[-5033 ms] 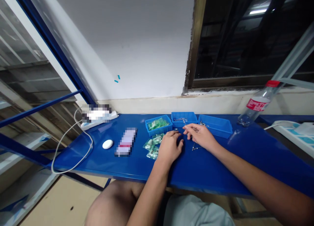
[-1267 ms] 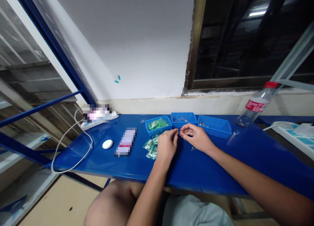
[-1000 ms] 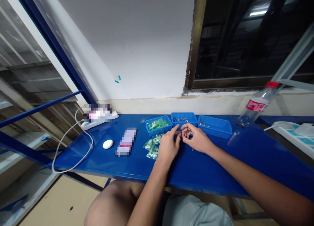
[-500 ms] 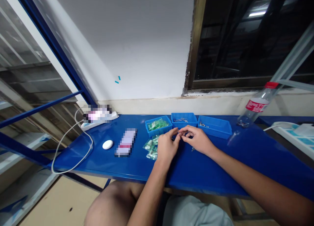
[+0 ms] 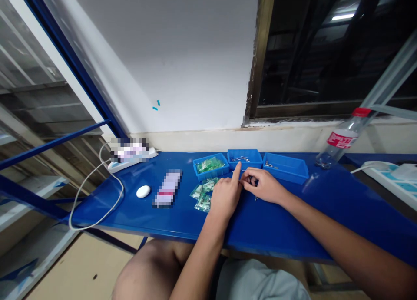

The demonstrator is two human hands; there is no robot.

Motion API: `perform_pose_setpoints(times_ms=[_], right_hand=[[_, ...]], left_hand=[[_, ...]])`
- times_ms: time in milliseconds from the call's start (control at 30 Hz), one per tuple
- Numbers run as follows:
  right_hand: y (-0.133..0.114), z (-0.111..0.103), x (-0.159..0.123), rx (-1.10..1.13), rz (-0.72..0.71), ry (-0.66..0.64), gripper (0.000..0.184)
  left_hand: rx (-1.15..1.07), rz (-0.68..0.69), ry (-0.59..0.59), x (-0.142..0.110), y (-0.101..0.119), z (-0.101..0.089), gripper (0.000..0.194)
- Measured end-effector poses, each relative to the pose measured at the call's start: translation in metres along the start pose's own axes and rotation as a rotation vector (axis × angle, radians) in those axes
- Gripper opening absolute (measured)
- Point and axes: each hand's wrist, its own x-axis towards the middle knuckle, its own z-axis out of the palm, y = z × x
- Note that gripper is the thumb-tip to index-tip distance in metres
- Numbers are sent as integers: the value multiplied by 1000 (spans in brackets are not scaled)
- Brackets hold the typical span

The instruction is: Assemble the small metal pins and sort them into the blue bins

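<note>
Left of the middle tray: overlapping green packets, uncountable; one packet tray. Before it, one left hand, index extended. Inside, several pins, long axes pointing roughly left-right. Before it, one right hand, curled; either hand's grip I cannot tell. Right, one parts tray.

Frame centre: the left hand and the right hand hid whatever lay between them. Left of centre: a flat rectangular object was blurred by pixelation. Right edge: a white casing was cut off.
</note>
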Motion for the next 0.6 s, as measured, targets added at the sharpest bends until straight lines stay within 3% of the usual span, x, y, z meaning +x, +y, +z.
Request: perform_pose_setpoints(times_ms=[200, 600], right_hand=[[2, -8, -1, -80, -50, -79, 11], [-6, 0, -1, -14, -27, 95, 9]], left_hand=[[61, 119, -35, -2, 0, 0, 77], [-247, 36, 17, 0, 6, -8, 74]])
